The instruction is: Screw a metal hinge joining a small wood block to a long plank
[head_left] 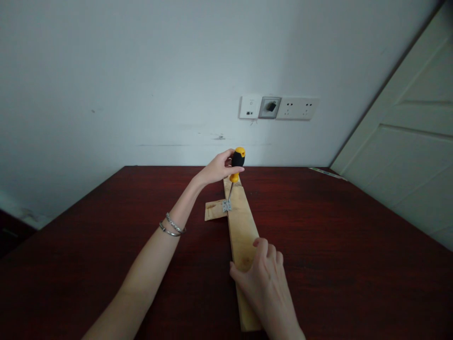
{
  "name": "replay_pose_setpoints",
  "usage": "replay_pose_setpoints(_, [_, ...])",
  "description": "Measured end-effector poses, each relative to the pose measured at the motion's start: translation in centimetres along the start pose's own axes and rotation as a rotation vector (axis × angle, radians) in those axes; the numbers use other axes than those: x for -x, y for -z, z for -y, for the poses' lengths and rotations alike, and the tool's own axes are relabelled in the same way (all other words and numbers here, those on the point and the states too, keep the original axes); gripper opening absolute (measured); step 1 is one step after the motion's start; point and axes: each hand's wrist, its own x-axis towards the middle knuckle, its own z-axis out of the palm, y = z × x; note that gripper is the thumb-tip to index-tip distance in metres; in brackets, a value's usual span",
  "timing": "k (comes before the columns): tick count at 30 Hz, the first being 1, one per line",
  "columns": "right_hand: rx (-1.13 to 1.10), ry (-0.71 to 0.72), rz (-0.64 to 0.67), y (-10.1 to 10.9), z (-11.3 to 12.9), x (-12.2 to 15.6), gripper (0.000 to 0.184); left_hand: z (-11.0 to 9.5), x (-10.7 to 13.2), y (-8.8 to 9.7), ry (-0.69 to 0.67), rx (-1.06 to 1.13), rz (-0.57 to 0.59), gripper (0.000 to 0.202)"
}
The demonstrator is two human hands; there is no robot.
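A long pale wooden plank [241, 226] lies lengthwise on the dark red table [336, 245]. A small wooden piece [214, 210] sits at its left side, joined by a metal hinge [226, 205]. My left hand [217, 168] is closed round the black-and-yellow handle of a screwdriver [236, 163], held upright with its tip on the hinge. Two silver bangles [171, 226] circle my left wrist. My right hand [264, 278] rests on the near part of the plank, fingers curled against it, pressing it down.
The table's far edge meets a white wall carrying a row of sockets and a switch plate [278, 107]. A pale panelled door [406, 156] stands at the right. A thin strip [327, 173] lies at the table's far right corner.
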Motion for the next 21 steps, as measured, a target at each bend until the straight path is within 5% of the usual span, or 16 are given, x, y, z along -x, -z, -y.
replay_pose_setpoints(13, [0.020,0.005,-0.006,0.0,0.1,-0.1,0.034,0.0,0.1,-1.5,-0.039,-0.292,-0.310,0.042])
replay_pose_setpoints(21, [0.019,0.023,-0.014,-0.2,-0.2,0.1,0.033,-0.4,0.0,-2.2,-0.080,-0.408,-0.367,0.034])
